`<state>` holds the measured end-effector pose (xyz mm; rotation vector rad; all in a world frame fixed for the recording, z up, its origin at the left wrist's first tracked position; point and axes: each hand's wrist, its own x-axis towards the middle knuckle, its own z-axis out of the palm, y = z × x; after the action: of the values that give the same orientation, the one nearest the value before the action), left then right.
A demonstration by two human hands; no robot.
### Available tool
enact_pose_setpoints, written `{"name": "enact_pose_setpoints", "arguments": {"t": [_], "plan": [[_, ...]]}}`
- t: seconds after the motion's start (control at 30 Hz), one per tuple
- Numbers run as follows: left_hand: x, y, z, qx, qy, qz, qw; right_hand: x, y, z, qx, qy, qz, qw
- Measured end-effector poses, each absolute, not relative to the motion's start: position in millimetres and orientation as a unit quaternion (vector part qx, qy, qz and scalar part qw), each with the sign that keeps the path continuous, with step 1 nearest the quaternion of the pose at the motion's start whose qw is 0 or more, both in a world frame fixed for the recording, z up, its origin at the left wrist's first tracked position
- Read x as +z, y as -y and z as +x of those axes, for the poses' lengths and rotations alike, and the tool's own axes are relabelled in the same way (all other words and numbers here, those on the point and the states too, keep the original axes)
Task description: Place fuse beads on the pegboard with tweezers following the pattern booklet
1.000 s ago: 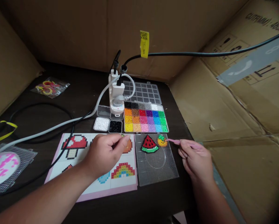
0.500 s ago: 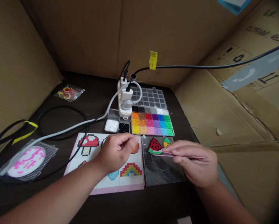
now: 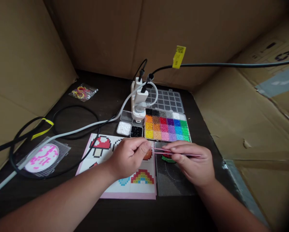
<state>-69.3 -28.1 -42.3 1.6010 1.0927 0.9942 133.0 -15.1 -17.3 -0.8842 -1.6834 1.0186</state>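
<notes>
My right hand (image 3: 194,162) grips a pair of pink tweezers (image 3: 164,153), whose spread tips point left toward my other hand. My left hand (image 3: 132,156) hovers over the pattern sheet (image 3: 143,193), thumb and forefinger pinched together; whatever lies between them is too small to make out. Below the tweezers is a clear pegboard (image 3: 174,182). On it sits a bead watermelon slice (image 3: 168,159), red and green, mostly covered by my right hand. The sheet shows pixel patterns, including a mushroom and a rainbow (image 3: 142,177).
Behind my hands stands a sectioned bead box (image 3: 168,141) with many colours. Small boxes of white beads (image 3: 124,128) and black beads (image 3: 136,131) flank a power strip (image 3: 138,114). Cables cross the left side, over a pegboard (image 3: 62,151) with a white-and-pink disc (image 3: 44,158). Cardboard walls surround the table.
My right hand has moved the tweezers left and up, off the watermelon toward my left fingertips, and now covers more of it. The view has turned slightly left.
</notes>
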Motion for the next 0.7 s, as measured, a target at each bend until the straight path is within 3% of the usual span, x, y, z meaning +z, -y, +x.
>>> {"name": "enact_pose_setpoints", "arguments": {"t": [0.7], "plan": [[-46.1,28.5,-69.1,0.41,-0.409,0.58,0.573,-23.7,15.8,129.3,0.423,0.633,-0.405,0.506]]}}
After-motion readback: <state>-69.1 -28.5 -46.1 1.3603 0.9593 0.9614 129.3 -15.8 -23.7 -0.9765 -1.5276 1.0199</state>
